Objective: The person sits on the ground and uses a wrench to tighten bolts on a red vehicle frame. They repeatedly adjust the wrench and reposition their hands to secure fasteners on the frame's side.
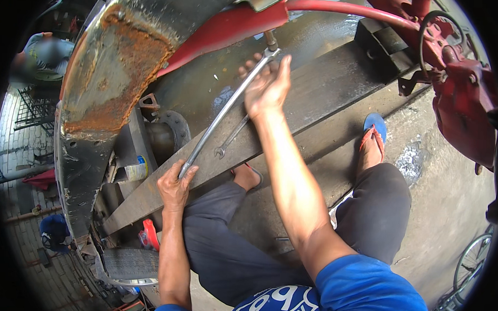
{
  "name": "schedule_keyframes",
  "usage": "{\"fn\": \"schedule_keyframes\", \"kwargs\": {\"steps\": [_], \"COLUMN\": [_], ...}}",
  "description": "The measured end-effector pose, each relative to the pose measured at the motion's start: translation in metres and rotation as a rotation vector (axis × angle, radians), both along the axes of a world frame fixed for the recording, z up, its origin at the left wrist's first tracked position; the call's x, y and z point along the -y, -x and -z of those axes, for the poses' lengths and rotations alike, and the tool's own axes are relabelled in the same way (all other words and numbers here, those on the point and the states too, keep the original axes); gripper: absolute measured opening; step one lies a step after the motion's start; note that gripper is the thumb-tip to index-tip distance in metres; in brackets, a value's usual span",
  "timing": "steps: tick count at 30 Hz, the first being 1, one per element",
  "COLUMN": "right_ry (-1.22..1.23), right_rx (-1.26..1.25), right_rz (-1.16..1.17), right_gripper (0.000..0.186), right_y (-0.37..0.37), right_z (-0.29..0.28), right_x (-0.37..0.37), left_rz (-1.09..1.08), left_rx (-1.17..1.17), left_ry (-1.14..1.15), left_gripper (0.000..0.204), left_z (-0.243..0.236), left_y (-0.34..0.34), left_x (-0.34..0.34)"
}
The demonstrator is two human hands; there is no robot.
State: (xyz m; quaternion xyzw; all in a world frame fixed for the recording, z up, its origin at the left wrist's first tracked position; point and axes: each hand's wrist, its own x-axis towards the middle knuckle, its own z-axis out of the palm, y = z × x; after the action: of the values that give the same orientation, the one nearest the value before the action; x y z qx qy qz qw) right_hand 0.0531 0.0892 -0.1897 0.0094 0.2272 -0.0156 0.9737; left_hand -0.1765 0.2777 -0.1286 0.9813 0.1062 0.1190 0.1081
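Bright silver marks the long, straight metal wrench (229, 107), duller grey the short, open-ended metal wrench (234, 134). The broad, flat steel beam (322, 87) is grey-brown. Orange-brown rust (153, 44) mottles the large, angular, black-and-grey metal frame (81, 163); the curved metal tube (347, 8) is red. The short-sleeved blue cloth shirt (365, 291) bears a white emblem (278, 297), the cloth trousers (379, 209) are charcoal, and the rubber sandal (375, 121) is blue with red straps (376, 136).

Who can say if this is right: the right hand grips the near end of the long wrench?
Wrong hand: the head view shows the left hand gripping the near end of the long wrench; the right hand is open.
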Motion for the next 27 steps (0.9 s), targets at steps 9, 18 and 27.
{"fn": "schedule_keyframes", "kwargs": {"steps": [9, 18, 27], "right_ry": [0.049, 0.034, 0.044], "right_rx": [0.234, 0.257, 0.265], "right_rz": [-0.374, -0.434, -0.365], "right_gripper": [0.046, 0.031, 0.031], "right_y": [-0.068, -0.073, -0.072], "right_z": [0.013, 0.025, 0.026], "right_x": [0.040, 0.038, 0.031], "left_rz": [-0.868, -0.997, -1.125], "left_rx": [0.425, 0.793, 0.820], "left_ry": [1.032, 1.154, 1.298], "left_gripper": [0.040, 0.034, 0.030], "left_z": [0.008, -0.011, 0.031], "left_y": [-0.002, -0.005, -0.038], "left_x": [0.027, 0.027, -0.021]}}
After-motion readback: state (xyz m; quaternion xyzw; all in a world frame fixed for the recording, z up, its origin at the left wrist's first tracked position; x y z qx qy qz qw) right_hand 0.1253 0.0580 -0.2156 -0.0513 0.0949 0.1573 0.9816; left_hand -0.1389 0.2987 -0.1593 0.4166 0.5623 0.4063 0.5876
